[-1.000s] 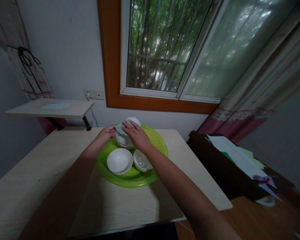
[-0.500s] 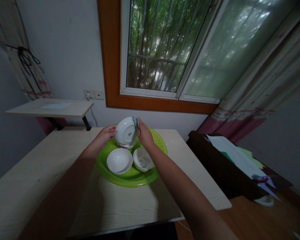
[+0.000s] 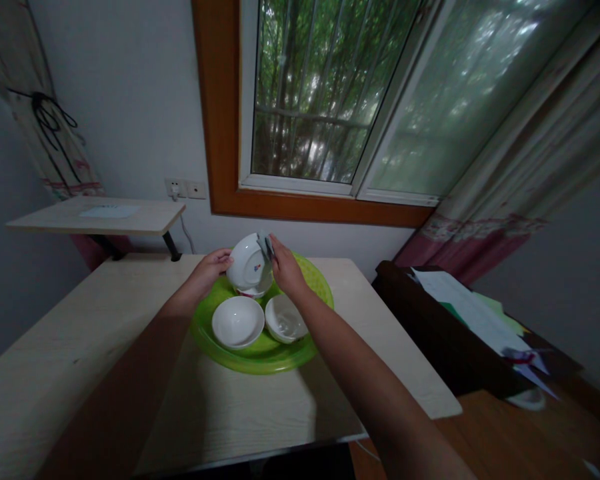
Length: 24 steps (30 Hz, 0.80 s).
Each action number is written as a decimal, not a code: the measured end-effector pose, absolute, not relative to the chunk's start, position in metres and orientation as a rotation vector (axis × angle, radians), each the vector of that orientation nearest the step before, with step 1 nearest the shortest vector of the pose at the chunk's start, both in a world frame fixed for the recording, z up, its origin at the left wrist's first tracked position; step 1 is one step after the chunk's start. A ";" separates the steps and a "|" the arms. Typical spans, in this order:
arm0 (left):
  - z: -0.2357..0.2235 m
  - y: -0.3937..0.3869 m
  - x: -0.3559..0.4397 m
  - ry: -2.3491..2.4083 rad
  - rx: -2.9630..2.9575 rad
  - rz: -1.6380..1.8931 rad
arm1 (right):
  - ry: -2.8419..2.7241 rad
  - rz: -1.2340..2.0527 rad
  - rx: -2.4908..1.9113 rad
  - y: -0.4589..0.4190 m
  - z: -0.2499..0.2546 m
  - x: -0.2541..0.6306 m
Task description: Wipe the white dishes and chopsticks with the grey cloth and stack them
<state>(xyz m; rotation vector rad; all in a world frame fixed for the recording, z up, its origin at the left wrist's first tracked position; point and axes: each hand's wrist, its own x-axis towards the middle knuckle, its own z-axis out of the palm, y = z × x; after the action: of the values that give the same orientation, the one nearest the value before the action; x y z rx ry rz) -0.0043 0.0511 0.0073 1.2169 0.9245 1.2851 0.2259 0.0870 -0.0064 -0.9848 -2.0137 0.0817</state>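
My left hand (image 3: 211, 266) grips the left rim of a small white bowl (image 3: 249, 261) that is tilted on edge, its underside with a small mark facing me. My right hand (image 3: 284, 270) is closed on a pale grey-blue cloth (image 3: 265, 245) pressed against the bowl's right rim. The bowl is held above a round green tray (image 3: 310, 340) on the light wooden table (image 3: 95, 347). On the tray stand two white bowls, one at front left (image 3: 238, 322) and one at front right (image 3: 285, 319). Another bowl (image 3: 250, 291) sits partly hidden under the held one.
A small raised shelf (image 3: 97, 216) with a paper on it stands at the table's back left. A dark cabinet (image 3: 445, 333) with papers (image 3: 473, 310) lies to the right. Window and curtains are behind the table. Wall sockets (image 3: 185, 189) sit below the window's left corner.
A second ago the cloth and my right hand lay over the bowl. The bowl has since been tipped up on edge, underside toward me, and my right hand with the cloth moved to its right rim.
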 end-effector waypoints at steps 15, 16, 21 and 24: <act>-0.002 0.061 -0.006 0.878 1.197 1.319 | -2.337 -0.145 -0.798 0.060 0.009 0.217; -0.002 0.062 -0.006 0.863 1.191 1.320 | -2.395 -0.173 -0.742 0.055 0.012 0.214; -0.003 0.062 -0.006 0.860 1.175 1.325 | -2.366 -0.218 -0.830 0.054 0.014 0.212; -0.002 0.061 -0.007 0.897 1.181 1.326 | -2.230 -0.199 -1.004 0.063 0.009 0.220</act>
<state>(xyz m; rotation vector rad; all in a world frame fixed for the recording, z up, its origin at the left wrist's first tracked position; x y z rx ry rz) -0.0069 0.0609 -0.0022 1.1810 0.8973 1.3259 0.2199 0.0630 0.0092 -1.0044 -2.2301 -0.1987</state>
